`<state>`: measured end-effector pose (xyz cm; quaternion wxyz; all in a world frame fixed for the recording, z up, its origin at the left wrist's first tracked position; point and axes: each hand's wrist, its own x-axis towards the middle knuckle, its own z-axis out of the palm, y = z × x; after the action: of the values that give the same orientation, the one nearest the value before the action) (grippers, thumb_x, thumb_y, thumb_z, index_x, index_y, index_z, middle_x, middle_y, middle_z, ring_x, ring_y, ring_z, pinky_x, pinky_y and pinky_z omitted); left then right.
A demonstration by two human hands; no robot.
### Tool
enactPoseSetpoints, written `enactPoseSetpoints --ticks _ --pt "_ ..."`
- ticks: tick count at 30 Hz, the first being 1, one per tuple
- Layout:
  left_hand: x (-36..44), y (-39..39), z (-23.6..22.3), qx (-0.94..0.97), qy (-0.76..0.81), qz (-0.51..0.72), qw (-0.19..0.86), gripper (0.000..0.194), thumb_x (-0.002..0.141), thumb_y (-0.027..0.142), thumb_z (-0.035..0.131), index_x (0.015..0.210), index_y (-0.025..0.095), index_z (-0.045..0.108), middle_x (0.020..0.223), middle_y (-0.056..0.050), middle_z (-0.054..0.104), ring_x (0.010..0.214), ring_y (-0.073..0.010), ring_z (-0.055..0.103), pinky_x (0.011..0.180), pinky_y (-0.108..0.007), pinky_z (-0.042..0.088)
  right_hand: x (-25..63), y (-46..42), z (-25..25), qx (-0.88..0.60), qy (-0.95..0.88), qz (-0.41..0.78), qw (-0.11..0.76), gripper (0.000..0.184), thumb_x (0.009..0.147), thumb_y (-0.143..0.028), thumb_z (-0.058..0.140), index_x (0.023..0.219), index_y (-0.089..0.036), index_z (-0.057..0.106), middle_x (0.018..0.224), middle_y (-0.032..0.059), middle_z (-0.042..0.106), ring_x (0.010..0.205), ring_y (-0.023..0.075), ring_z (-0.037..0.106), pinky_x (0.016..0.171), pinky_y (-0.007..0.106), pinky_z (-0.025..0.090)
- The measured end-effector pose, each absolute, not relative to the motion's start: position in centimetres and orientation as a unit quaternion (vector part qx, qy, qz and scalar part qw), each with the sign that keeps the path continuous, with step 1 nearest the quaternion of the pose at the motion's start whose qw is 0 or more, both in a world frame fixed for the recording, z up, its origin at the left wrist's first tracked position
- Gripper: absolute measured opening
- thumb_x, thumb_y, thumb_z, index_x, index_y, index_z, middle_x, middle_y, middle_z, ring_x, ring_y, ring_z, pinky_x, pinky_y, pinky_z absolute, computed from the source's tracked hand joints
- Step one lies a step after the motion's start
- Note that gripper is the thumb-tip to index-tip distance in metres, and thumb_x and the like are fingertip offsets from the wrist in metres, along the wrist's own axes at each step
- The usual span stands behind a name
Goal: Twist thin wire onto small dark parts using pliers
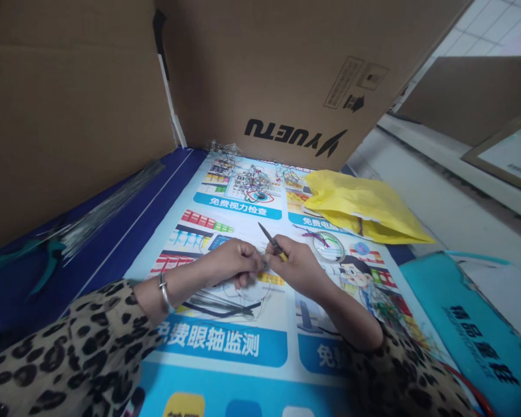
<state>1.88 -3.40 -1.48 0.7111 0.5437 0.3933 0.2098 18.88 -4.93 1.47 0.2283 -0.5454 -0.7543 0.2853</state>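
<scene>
My left hand (232, 260) is closed in a pinch on a thin wire piece that I can barely make out, its fingertips meeting those of my right hand. My right hand (297, 263) grips small pliers (272, 241) with yellow handles, their thin jaws pointing up and away to the left. Both hands rest over a printed poster (226, 341) lying on the table. Under my left hand lie bent wire loops (226, 304). A metal bangle sits on my left wrist.
A cardboard box wall (260, 69) stands close behind. A bundle of straight wires (108, 205) and teal-handled pliers (43, 260) lie at left. A yellow plastic bag (360, 205), a tape roll (329, 246), tangled wire pieces (254, 179) and a teal folder (473, 330) lie at right.
</scene>
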Motion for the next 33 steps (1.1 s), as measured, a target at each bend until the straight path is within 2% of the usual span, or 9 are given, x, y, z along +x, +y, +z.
enactPoseSetpoints --ticks 4,12,19,22,24,28,33 --pt "1.9 -3.5 -1.3 0.548 0.396 0.209 0.706 0.011 0.069 0.023 0.056 0.064 0.014 0.055 0.049 0.001 0.055 0.036 -0.0065 0.049 0.036 -0.017 0.040 18.9 -5.0 1.4 -0.549 -0.754 0.286 0.222 0.005 0.072 -0.025 0.050 0.068 -0.022 0.049 0.060 -0.0040 0.052 0.055 0.0106 0.046 0.053 0.022 0.032" --pt "1.7 -3.4 -1.3 0.548 0.388 0.211 0.711 0.010 0.069 0.020 0.052 0.061 0.014 0.055 0.051 0.002 0.055 0.033 -0.0049 0.046 0.033 -0.016 0.035 18.6 -5.2 0.8 -0.542 -0.721 0.324 0.287 0.003 0.072 -0.022 0.049 0.069 -0.021 0.050 0.061 -0.0048 0.053 0.058 0.0099 0.047 0.055 0.021 0.036" --pt "1.9 -3.6 -1.2 0.534 0.417 0.244 0.693 0.009 0.070 0.021 0.054 0.064 0.014 0.054 0.050 0.004 0.053 0.032 -0.0048 0.045 0.033 -0.017 0.034 18.6 -5.0 0.6 -0.529 -0.732 0.307 0.299 0.007 0.076 -0.026 0.049 0.075 -0.020 0.052 0.068 -0.0038 0.057 0.064 0.0102 0.052 0.061 0.021 0.039" --pt "1.7 -3.3 -1.4 0.527 0.418 0.298 0.677 0.012 0.072 0.024 0.055 0.066 0.014 0.053 0.047 0.005 0.050 0.033 -0.0037 0.042 0.034 -0.016 0.032 19.2 -4.4 0.0 -0.531 -0.765 0.224 0.286 0.013 0.080 -0.029 0.046 0.078 -0.019 0.054 0.070 -0.0016 0.057 0.066 0.0114 0.052 0.062 0.022 0.038" --pt "1.4 -2.8 -1.5 0.519 0.420 0.334 0.665 0.015 0.073 0.027 0.056 0.068 0.014 0.054 0.047 0.005 0.049 0.035 -0.0037 0.042 0.036 -0.016 0.032 19.8 -3.8 -0.8 -0.533 -0.792 0.125 0.269 0.015 0.081 -0.029 0.045 0.081 -0.018 0.055 0.076 0.0019 0.058 0.072 0.0139 0.051 0.066 0.025 0.038" --pt "1.2 -2.3 -1.4 0.511 0.431 0.373 0.644 0.015 0.073 0.028 0.057 0.071 0.013 0.053 0.049 0.004 0.051 0.038 -0.0047 0.044 0.040 -0.017 0.034 20.6 -3.0 -1.9 -0.513 -0.837 -0.036 0.189 0.015 0.082 -0.026 0.046 0.085 -0.017 0.058 0.084 0.0069 0.057 0.084 0.0184 0.048 0.074 0.028 0.035" --pt "1.3 -2.5 -1.4 0.526 0.441 0.373 0.624 0.013 0.075 0.027 0.053 0.074 0.014 0.053 0.047 0.005 0.050 0.037 -0.0053 0.043 0.040 -0.018 0.033 20.6 -3.2 -1.5 -0.500 -0.846 -0.152 0.105 0.013 0.081 -0.025 0.047 0.081 -0.017 0.059 0.080 0.0068 0.055 0.081 0.0186 0.044 0.073 0.030 0.029"
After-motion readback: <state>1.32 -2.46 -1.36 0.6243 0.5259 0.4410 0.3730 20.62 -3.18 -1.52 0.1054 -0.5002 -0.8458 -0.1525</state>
